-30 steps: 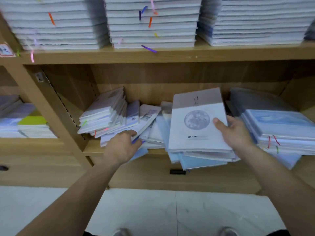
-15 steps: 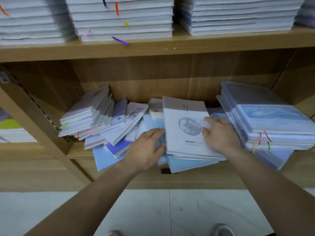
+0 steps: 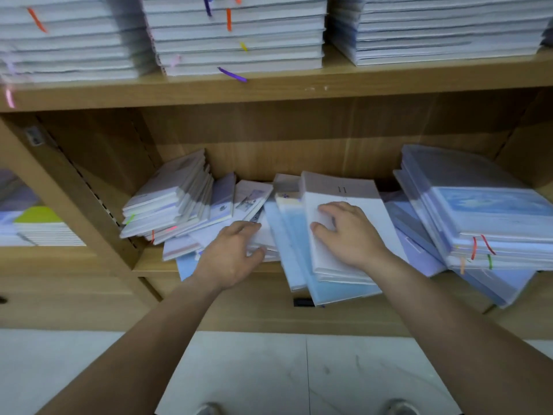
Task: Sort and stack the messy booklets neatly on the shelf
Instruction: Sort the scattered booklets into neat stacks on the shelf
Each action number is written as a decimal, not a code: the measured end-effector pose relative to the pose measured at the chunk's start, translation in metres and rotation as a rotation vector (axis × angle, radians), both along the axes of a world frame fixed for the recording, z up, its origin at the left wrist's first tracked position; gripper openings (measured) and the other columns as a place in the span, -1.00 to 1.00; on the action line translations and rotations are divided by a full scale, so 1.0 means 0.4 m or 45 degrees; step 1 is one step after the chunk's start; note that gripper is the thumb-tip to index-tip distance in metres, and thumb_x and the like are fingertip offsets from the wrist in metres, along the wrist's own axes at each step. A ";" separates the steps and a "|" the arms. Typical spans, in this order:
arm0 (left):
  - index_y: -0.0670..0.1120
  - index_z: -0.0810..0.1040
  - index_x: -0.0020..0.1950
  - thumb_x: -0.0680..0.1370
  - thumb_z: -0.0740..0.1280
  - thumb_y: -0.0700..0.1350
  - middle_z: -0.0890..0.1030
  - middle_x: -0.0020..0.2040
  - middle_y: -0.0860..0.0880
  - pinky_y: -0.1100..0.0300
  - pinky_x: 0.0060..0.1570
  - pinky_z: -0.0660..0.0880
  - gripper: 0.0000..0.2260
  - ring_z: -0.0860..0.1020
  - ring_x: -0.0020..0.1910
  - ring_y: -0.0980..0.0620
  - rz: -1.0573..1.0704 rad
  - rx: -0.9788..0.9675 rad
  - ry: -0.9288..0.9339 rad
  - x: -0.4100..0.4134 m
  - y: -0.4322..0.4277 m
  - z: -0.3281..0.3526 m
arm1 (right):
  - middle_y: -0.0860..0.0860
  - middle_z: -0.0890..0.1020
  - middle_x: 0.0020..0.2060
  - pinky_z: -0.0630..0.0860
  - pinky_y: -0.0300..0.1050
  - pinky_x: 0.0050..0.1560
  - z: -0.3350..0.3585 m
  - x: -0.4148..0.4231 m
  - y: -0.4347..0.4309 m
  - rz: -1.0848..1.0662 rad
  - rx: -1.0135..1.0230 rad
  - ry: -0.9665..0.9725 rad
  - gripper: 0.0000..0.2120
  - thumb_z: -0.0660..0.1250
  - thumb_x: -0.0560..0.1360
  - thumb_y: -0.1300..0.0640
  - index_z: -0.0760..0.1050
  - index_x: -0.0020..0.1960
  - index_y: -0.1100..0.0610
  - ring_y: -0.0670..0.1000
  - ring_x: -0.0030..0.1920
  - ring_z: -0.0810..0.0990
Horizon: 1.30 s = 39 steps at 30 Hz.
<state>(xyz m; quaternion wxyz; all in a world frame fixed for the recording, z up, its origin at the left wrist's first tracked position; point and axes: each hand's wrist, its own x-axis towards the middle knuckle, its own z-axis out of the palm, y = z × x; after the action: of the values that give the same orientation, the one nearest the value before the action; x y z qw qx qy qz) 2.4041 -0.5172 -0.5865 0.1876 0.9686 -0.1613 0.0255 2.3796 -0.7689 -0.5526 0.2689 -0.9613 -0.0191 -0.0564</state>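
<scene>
Task barely begun. Booklets [image 3: 299, 259] on lower shelf [image 3: 149, 262] lie fanned, overhanging front edge; left pile [image 3: 167, 202] leans. Your right hand [image 3: 350, 235] lies flat on top booklet [image 3: 344, 187]. Left hand [image 3: 230, 253] seemingly pinches loose booklets (blurred). All squaring and stacking remains.

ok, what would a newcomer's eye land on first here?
First, the slumped spill of booklets across the middle of the lower shelf, with several hanging over its front edge. The right hand presses on the white booklet marked 11 on top, and the left hand grips loose booklets just left of it. On the shelf above, the upper stacks sit neat.
</scene>
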 end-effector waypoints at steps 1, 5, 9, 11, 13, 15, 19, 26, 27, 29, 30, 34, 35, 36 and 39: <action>0.01 0.34 0.52 0.60 0.27 0.10 0.37 0.46 0.06 0.15 0.33 0.34 -0.50 0.33 0.43 0.01 0.031 -0.017 -0.015 0.003 0.025 0.003 | -0.03 0.41 0.44 0.27 -0.06 0.38 0.005 0.005 0.032 0.037 0.016 -0.032 -0.53 0.24 0.61 -0.12 0.42 0.46 0.04 0.04 0.44 0.32; -0.01 0.47 0.43 0.59 0.31 0.06 0.47 0.38 0.05 0.18 0.26 0.37 -0.59 0.42 0.36 0.02 0.059 -0.056 -0.121 -0.004 0.090 0.019 | -0.03 0.52 0.28 0.35 -0.11 0.23 0.020 0.030 0.161 0.176 0.005 -0.193 -0.65 0.25 0.61 -0.04 0.52 0.34 0.06 0.01 0.32 0.41; 0.00 0.51 0.38 0.57 0.31 0.08 0.49 0.35 0.06 0.13 0.25 0.42 -0.60 0.44 0.34 0.00 0.147 -0.083 -0.125 0.001 0.172 0.017 | -0.02 0.61 0.07 0.50 -0.08 0.13 0.002 0.071 0.267 0.279 0.223 -0.024 -0.66 0.28 0.58 0.02 0.52 0.32 0.10 0.01 0.13 0.56; -0.04 0.49 0.41 0.57 0.33 0.08 0.48 0.39 0.00 0.13 0.33 0.34 -0.56 0.41 0.39 -0.03 0.229 -0.051 -0.072 0.009 0.232 0.007 | 0.05 0.63 0.05 0.51 -0.03 0.10 -0.021 0.102 0.312 0.240 0.216 0.137 -0.63 0.27 0.57 0.01 0.49 0.30 0.16 0.07 0.11 0.58; -0.05 0.46 0.44 0.53 0.28 0.17 0.46 0.43 -0.03 0.15 0.39 0.27 -0.46 0.37 0.43 -0.03 0.256 -0.050 -0.012 0.010 0.284 -0.006 | 0.15 0.61 -0.02 0.45 -0.04 -0.08 -0.048 0.138 0.352 0.119 0.185 0.204 -0.69 0.27 0.58 -0.02 0.49 0.13 0.22 0.17 0.04 0.57; 0.00 0.41 0.48 0.50 0.23 0.22 0.40 0.48 0.00 0.16 0.43 0.22 -0.41 0.32 0.47 -0.01 0.244 -0.066 0.046 0.011 0.310 -0.015 | 0.19 0.55 -0.16 0.32 -0.08 -0.22 -0.071 0.165 0.380 -0.035 0.237 0.182 -0.68 0.28 0.57 -0.06 0.42 -0.08 0.22 0.19 -0.08 0.56; 0.06 0.29 0.55 0.59 0.30 0.13 0.26 0.57 0.08 0.17 0.50 0.13 -0.46 0.22 0.53 0.04 0.148 -0.043 0.098 0.020 0.295 -0.029 | 0.22 0.62 -0.02 0.38 -0.06 -0.19 -0.095 0.177 0.414 -0.235 0.236 0.074 -0.60 0.31 0.57 -0.10 0.42 0.11 0.26 0.25 0.02 0.61; 0.11 0.02 0.62 0.63 0.10 0.26 -0.05 0.62 0.15 -0.05 0.55 0.04 -0.39 -0.02 0.60 0.09 0.108 0.050 0.324 0.027 0.251 -0.058 | 0.13 0.66 0.08 0.43 -0.04 -0.16 -0.128 0.168 0.459 -0.362 0.006 -0.010 -0.25 0.34 0.51 -0.24 0.21 0.47 0.21 0.20 0.07 0.63; 0.11 0.01 0.62 0.64 0.06 0.26 -0.07 0.62 0.15 -0.07 0.55 0.03 -0.40 -0.04 0.60 0.09 0.104 0.035 0.337 0.027 0.250 -0.057 | 0.11 0.67 0.05 0.43 -0.05 -0.19 -0.137 0.166 0.464 -0.372 -0.023 -0.033 -0.19 0.33 0.52 -0.24 0.13 0.54 0.21 0.18 0.05 0.64; 0.10 -0.02 0.63 0.65 0.02 0.25 -0.09 0.62 0.15 -0.07 0.55 0.00 -0.42 -0.08 0.60 0.09 0.095 0.022 0.354 0.030 0.252 -0.056 | 0.04 0.69 -0.06 0.45 -0.08 -0.23 -0.152 0.167 0.469 -0.342 -0.006 -0.075 -0.14 0.31 0.54 -0.19 -0.01 0.61 0.20 0.12 -0.02 0.66; 0.10 -0.03 0.63 0.66 0.01 0.25 -0.09 0.62 0.15 -0.05 0.56 -0.01 -0.42 -0.08 0.60 0.08 0.099 0.023 0.360 0.032 0.252 -0.056 | -0.01 0.68 -0.13 0.48 -0.08 -0.23 -0.156 0.170 0.466 -0.304 0.050 -0.101 -0.16 0.32 0.55 -0.12 -0.03 0.61 0.19 0.10 -0.05 0.65; 0.12 -0.08 0.62 0.68 -0.03 0.21 -0.11 0.62 0.16 -0.02 0.55 -0.04 -0.46 -0.11 0.61 0.03 0.120 0.047 0.396 0.036 0.245 -0.049 | 0.07 0.61 -0.17 0.57 0.07 -0.11 -0.160 0.165 0.439 -0.057 0.150 -0.312 -0.33 0.31 0.51 0.26 0.18 0.58 0.19 0.13 -0.09 0.59; 0.12 -0.08 0.62 0.68 -0.04 0.21 -0.11 0.62 0.16 -0.03 0.55 -0.05 -0.46 -0.11 0.61 0.02 0.124 0.047 0.404 0.037 0.243 -0.047 | 0.10 0.62 -0.15 0.58 0.08 -0.11 -0.161 0.156 0.432 -0.030 0.111 -0.338 -0.36 0.31 0.52 0.24 0.22 0.57 0.19 0.13 -0.09 0.59; 0.13 -0.08 0.62 0.68 -0.04 0.21 -0.11 0.62 0.16 -0.03 0.55 -0.05 -0.47 -0.11 0.61 0.02 0.132 0.035 0.413 0.037 0.242 -0.044 | 0.10 0.64 -0.14 0.58 0.07 -0.13 -0.163 0.149 0.425 -0.021 0.071 -0.330 -0.38 0.32 0.53 0.16 0.24 0.55 0.19 0.13 -0.09 0.60; 0.12 -0.04 0.62 0.68 -0.01 0.20 -0.08 0.62 0.18 -0.01 0.55 -0.03 -0.47 -0.09 0.61 0.04 0.158 -0.063 0.445 0.032 0.242 -0.030 | 0.07 0.67 -0.12 0.59 0.02 -0.17 -0.161 0.140 0.414 -0.102 0.044 -0.163 -0.46 0.31 0.53 -0.10 0.35 0.39 0.17 0.13 -0.07 0.65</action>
<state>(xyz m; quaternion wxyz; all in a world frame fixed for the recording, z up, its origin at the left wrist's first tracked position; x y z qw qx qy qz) 2.4168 -0.4206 -0.5984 0.2345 0.9614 -0.0656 -0.1278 2.4356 -0.6032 -0.6170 0.2813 -0.9509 0.0034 -0.1288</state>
